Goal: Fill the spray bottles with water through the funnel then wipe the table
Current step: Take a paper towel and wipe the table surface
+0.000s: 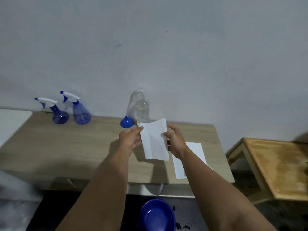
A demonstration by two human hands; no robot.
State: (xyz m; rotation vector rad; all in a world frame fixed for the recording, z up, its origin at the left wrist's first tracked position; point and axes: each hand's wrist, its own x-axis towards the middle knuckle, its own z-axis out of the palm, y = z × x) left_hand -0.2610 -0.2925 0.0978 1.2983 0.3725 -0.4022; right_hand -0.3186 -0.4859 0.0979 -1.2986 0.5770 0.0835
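Both hands hold a white paper towel (154, 139) above the wooden table (66, 147): my left hand (130, 139) grips its left edge, my right hand (175, 141) its right edge. Two blue spray bottles stand with their trigger heads on at the back left, one (59, 112) beside the other (80, 112). A blue funnel (126, 122) lies upside down behind the towel. Next to the funnel stand two clear plastic water bottles (139, 107), partly hidden by the towel.
Another white paper sheet (195, 150) lies flat on the table's right part, under my right forearm. A blue bowl (157, 215) sits on the dark floor below the front edge. A small wooden table (281, 165) stands to the right, a white surface (11, 120) to the left.
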